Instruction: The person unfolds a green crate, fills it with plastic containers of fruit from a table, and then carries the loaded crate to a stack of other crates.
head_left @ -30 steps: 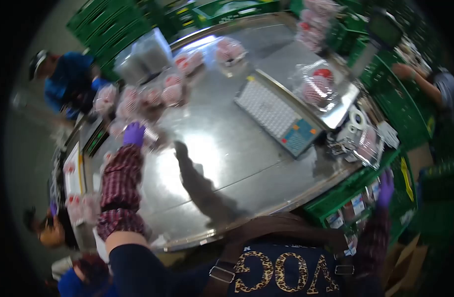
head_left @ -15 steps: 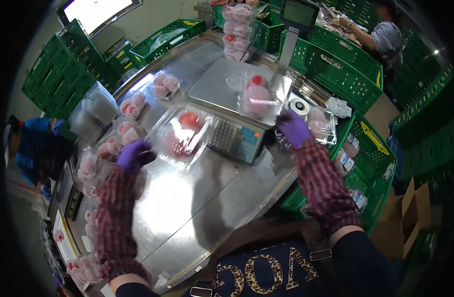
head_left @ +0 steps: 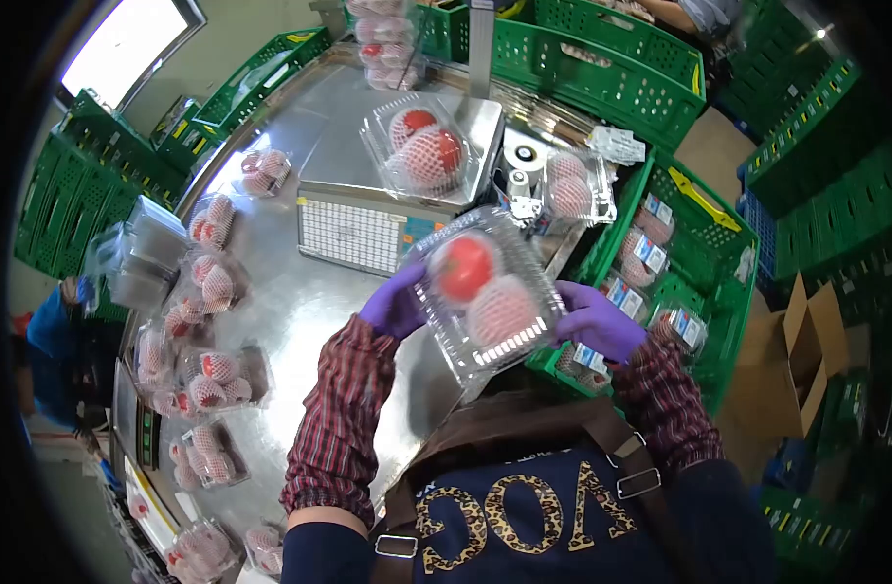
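Both hands wear purple gloves. My left hand [head_left: 397, 302] and my right hand [head_left: 600, 321] grip opposite sides of a clear plastic pack [head_left: 485, 292], tilted over the table's front part. Inside are two red fruits in pink foam nets. Behind it, another two-fruit pack [head_left: 428, 148] rests on the metal plate of the scale [head_left: 348, 234]. Right of the scale lie label rolls [head_left: 524, 156] and one more pack [head_left: 570, 187].
Several fruit packs [head_left: 212, 282] line the table's left side. A green crate [head_left: 728, 292] with labelled packs stands at right, beside an open cardboard box [head_left: 791, 360]. A person in blue [head_left: 52, 331] is at far left; another person's arm [head_left: 668, 14] shows at top.
The pack near my left hand has moved right and toward me, and both hands now hold it. My right hand has left the scale's side. The view has shifted.
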The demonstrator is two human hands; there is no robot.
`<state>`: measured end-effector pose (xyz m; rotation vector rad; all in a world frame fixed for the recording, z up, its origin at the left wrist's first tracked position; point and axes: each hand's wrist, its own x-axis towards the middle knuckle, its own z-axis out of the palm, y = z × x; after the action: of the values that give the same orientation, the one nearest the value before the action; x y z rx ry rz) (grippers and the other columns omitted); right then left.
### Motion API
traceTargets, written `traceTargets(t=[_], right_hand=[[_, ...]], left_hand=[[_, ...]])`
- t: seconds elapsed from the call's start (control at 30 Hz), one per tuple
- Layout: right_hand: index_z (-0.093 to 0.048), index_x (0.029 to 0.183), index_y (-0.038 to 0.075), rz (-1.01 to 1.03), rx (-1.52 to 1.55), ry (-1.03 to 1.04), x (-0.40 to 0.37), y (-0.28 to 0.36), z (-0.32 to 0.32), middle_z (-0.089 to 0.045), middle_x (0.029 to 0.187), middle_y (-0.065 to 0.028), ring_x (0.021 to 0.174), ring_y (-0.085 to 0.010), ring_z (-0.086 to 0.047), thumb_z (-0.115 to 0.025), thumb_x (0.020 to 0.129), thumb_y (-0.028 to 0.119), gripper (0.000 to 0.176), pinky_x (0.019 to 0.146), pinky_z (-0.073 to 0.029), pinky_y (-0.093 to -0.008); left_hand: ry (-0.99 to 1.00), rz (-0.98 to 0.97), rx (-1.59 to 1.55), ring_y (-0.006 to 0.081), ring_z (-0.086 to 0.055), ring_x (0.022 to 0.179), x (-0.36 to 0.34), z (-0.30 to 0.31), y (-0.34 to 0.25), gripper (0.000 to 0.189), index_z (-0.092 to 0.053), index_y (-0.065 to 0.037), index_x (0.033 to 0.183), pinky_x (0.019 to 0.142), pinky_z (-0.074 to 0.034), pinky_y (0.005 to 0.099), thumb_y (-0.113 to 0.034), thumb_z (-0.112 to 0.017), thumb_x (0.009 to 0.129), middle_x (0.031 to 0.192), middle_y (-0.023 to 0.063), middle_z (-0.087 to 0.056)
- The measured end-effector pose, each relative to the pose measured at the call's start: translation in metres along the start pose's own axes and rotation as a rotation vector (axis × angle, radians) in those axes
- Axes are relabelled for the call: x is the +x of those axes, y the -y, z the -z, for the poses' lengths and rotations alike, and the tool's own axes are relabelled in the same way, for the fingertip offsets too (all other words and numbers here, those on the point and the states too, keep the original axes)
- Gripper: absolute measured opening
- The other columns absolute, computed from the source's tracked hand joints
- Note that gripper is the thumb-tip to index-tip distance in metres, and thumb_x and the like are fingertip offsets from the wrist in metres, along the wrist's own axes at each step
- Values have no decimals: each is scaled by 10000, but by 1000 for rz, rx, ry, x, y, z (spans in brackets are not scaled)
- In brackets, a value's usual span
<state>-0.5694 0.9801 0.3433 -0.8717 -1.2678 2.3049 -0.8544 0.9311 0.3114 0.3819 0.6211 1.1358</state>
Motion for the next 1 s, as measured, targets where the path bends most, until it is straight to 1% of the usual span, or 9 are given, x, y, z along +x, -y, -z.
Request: traceTargets(t=[0.07,0.1,0.2,0.3,0.43,0.6,0.73,0.8,1.0], right_hand=[[-539,1042,2,-33,-326,-56,16,1,25,-577,940,-85,768,-146,-583,-607,762,157,328,661,-477,-265],[-561,1049,39,368,-501,-263,43,-11,44,-579,970,-78,803,-161,-575,-645,737,202,362,679,-471,-274],[-596,1000,83,675,-1424,-964,94,-1,77,-599,979,-103,932,-256,-537,-646,691,374,427,910,-312,-407],[-639,883,75,221,-1508,-771,101,-6,93,-627,857,-77,914,-238,-545,-629,709,345,322,887,-319,-416],[-646,822,34,404,-297,-518,53,9,15,-597,701,-74,737,-186,-568,-694,704,198,208,685,-446,-320],[-483,1158,66,694,-1033,-922,28,-2,16,-526,1053,-98,1022,-217,-470,-761,621,236,628,777,-435,-332],[-257,1317,82,281,763,-386,-15,-38,76,-368,1298,-102,1181,-237,-379,-527,841,194,559,990,-319,-403],[-298,1285,39,528,704,-287,-45,-58,144,-416,1260,-127,1127,-281,-430,-439,878,261,485,982,-333,-397],[-499,1129,-29,595,73,-1101,-143,-43,331,-545,1088,-118,966,-188,-533,-486,838,207,374,844,-425,-297]], left_hand=[[-115,-56,-40,280,-491,1058,-18,15,12,610,-278,-134,1309,852,-455,430,-219,-560,775,1197,122,-454],[-192,-104,-53,281,-487,1070,-27,25,22,611,-281,-124,1306,861,-445,444,-206,-549,763,1197,135,-459],[-344,-288,19,282,-496,1054,-41,18,43,602,-308,-122,1286,851,-449,447,-168,-545,735,1155,137,-481],[-382,-459,104,291,-501,1031,-33,0,57,650,-309,-114,1280,818,-480,422,-83,-570,686,1132,145,-470],[-422,-568,167,263,-508,1031,-9,-16,69,654,-308,-65,1282,826,-478,377,-27,-574,685,1180,150,-443],[-351,-604,35,233,-488,1043,40,-67,77,641,-324,-60,1271,883,-430,344,-18,-598,693,1183,132,-436],[-116,-534,154,246,-450,1093,96,-112,108,740,-213,-107,1338,913,-391,352,-44,-601,712,1279,158,-337],[21,-308,270,247,-402,1148,108,-121,118,825,-128,-153,1377,936,-348,334,-73,-617,718,1348,160,-227],[-377,-123,413,226,-484,1082,56,-21,93,575,-254,-136,1331,887,-393,332,-233,-516,829,1231,132,-426]])
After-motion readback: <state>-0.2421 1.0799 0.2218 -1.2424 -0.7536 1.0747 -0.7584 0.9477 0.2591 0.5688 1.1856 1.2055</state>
